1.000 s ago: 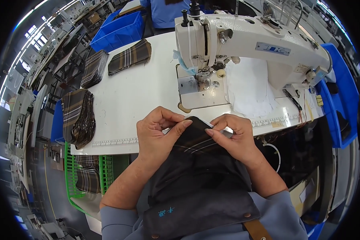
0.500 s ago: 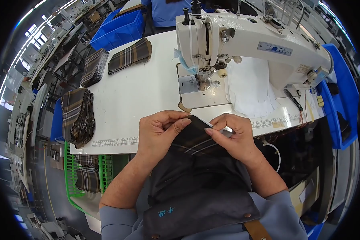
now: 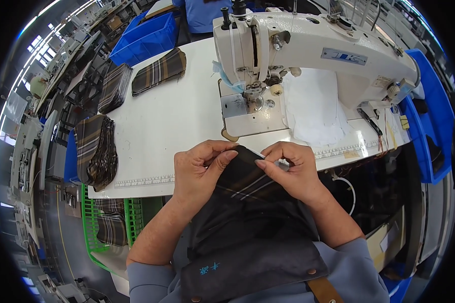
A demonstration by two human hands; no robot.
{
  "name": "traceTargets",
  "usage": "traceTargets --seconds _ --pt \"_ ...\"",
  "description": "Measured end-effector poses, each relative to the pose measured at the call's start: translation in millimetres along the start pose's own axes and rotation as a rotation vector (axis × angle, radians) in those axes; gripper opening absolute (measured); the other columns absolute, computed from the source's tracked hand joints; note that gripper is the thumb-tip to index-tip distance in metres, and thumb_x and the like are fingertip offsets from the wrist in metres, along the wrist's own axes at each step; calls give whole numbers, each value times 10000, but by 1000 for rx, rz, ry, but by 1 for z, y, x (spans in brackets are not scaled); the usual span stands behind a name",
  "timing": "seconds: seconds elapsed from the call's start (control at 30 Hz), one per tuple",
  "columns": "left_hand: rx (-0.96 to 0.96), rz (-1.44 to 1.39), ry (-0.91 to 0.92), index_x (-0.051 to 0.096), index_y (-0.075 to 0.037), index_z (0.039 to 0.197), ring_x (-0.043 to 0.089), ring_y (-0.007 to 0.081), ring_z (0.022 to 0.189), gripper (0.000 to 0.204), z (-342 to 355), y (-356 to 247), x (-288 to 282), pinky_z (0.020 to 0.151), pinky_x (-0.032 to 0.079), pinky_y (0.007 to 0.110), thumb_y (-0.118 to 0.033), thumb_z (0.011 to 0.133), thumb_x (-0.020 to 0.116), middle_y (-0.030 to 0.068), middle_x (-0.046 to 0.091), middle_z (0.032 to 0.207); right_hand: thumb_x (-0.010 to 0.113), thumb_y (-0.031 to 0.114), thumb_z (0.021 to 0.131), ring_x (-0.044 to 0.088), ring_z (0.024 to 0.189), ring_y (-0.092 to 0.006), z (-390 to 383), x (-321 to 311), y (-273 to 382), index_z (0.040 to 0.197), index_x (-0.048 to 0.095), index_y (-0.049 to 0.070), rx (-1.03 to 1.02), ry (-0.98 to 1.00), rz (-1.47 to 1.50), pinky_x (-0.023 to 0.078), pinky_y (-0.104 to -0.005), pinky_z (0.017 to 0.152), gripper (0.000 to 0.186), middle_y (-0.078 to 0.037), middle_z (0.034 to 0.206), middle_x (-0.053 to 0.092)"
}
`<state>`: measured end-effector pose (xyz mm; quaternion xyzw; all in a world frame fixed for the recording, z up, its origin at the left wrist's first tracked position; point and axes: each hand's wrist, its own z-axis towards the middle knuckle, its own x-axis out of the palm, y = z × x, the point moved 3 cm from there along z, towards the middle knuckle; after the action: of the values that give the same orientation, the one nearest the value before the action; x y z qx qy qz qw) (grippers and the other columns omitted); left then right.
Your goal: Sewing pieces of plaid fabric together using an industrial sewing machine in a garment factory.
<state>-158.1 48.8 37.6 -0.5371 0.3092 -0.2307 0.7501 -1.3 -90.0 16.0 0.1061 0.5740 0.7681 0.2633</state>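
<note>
Both hands hold up a dark plaid fabric piece in front of the table's near edge. My left hand pinches its upper left corner between thumb and forefinger. With thumb and fingers closed, my right hand grips the upper right edge. A thin white strip lies along the top edge between the hands. Something small and shiny shows behind my right fingers; its kind is hard to make out. Just beyond the hands stands a white sewing machine, with the needle area over a metal plate.
Plaid fabric stacks lie on the left of the white table. White cloth sheets rest under the machine arm, with dark snips beside them. Blue bins and a green basket surround the table. Another person sits beyond.
The view has turned slightly, so the machine and table sit a little further left in it. Both hands keep their grip on the fabric almost unchanged.
</note>
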Motion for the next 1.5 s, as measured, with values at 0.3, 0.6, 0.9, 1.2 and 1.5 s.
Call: traceTargets --seconds 0.3,0.6,0.9,1.2,1.5 --pt "-14 14 13 749 44 1009 647 54 740 157 8 -3 -7 693 516 218 -100 950 740 37 741 806 781 61 881 637 758 -94 3 5 -7 813 644 1 -21 25 74 513 -257 699 164 -72 835 712" --pt "-114 80 149 739 54 994 672 75 771 135 53 18 -13 712 535 239 -61 925 733 58 751 827 668 43 929 671 737 -257 18 12 -8 1148 657 34 -169 149 -178 543 -334 701 220 -111 842 669" --pt "-125 413 222 794 -48 935 718 169 773 136 112 71 5 752 559 309 -162 862 773 96 768 857 665 60 801 682 811 -278 60 -4 -40 1007 740 90 -613 340 -784 560 -389 707 221 -87 883 694" --pt "-95 670 155 811 -101 865 744 231 769 144 148 76 19 724 586 338 -216 779 821 71 769 818 648 139 760 669 892 -177 83 -7 -52 955 775 119 -661 242 -1041 559 -330 701 233 17 982 737" --pt "247 637 136 768 -118 1054 734 304 935 356 178 95 23 830 591 378 -271 738 825 113 766 973 645 136 784 692 909 -200 91 -12 -59 951 777 117 -563 188 -1050 551 -347 723 214 2 1012 748"
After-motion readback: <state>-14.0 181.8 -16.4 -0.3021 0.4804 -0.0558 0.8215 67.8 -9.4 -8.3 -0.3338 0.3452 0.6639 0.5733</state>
